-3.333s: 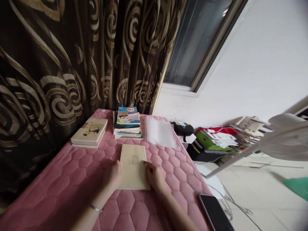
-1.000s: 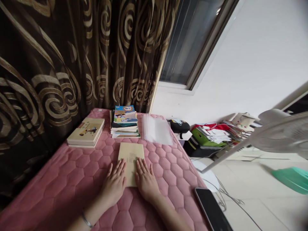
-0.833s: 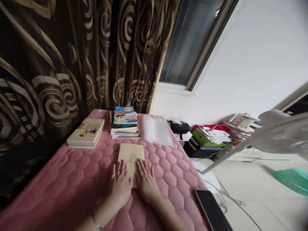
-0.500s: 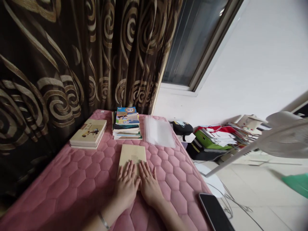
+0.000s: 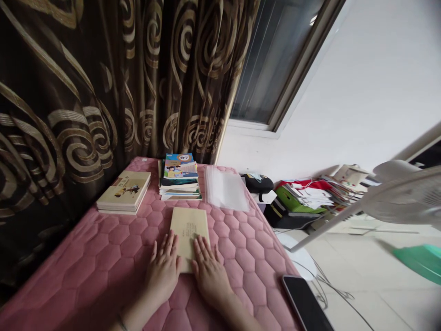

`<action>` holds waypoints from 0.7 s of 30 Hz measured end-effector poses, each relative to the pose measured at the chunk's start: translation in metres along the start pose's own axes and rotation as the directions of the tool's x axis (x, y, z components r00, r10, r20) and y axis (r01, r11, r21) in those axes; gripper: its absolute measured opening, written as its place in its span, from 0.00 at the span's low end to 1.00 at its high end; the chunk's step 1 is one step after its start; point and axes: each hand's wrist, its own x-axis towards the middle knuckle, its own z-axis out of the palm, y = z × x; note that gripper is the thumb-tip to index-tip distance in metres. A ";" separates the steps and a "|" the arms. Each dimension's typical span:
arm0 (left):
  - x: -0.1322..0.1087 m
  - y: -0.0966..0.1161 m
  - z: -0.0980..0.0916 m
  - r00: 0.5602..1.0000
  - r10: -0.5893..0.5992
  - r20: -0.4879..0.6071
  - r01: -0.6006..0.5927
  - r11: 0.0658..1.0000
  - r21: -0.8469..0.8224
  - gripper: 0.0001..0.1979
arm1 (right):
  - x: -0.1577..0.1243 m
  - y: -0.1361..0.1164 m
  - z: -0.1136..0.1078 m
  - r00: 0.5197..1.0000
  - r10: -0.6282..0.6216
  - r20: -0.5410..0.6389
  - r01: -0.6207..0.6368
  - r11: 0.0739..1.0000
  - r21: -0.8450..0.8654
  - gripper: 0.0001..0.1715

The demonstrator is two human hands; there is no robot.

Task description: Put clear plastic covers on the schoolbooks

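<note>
A thin beige booklet [image 5: 189,230] with small printed lines lies flat on the pink quilted surface [image 5: 113,248] in front of me. My left hand [image 5: 163,270] rests palm down, fingers stretched out, over the booklet's near left edge. My right hand [image 5: 208,272] lies flat in the same way on its near right part. A strip of the cover shows between the two hands. Neither hand grips anything.
Beyond the booklet stand a stack of colourful books [image 5: 179,181], a beige book pile [image 5: 124,191] to its left and clear plastic sleeves [image 5: 224,188] to its right. A dark phone [image 5: 306,304] lies at the near right edge. A patterned curtain [image 5: 86,92] hangs behind; a white fan [image 5: 396,197] and floor clutter [image 5: 306,195] are at right.
Both hands went from holding the booklet's sides to lying flat on it, came together at its middle, and have now slid apart and back toward me.
</note>
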 end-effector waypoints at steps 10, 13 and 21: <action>0.009 -0.020 0.004 0.947 -0.311 0.085 0.318 0.861 -0.397 0.22 | -0.001 0.022 0.019 0.991 0.129 -0.045 -0.130 0.991 -0.036 0.33; 0.013 -0.024 -0.010 0.874 -0.404 0.269 0.485 0.739 -0.467 0.21 | 0.000 0.022 0.027 0.989 0.119 -0.084 -0.117 0.993 0.031 0.33; 0.034 -0.019 -0.052 0.690 -0.412 0.595 0.720 0.472 -0.508 0.19 | -0.002 0.019 0.029 0.988 0.120 -0.101 -0.116 0.992 0.041 0.35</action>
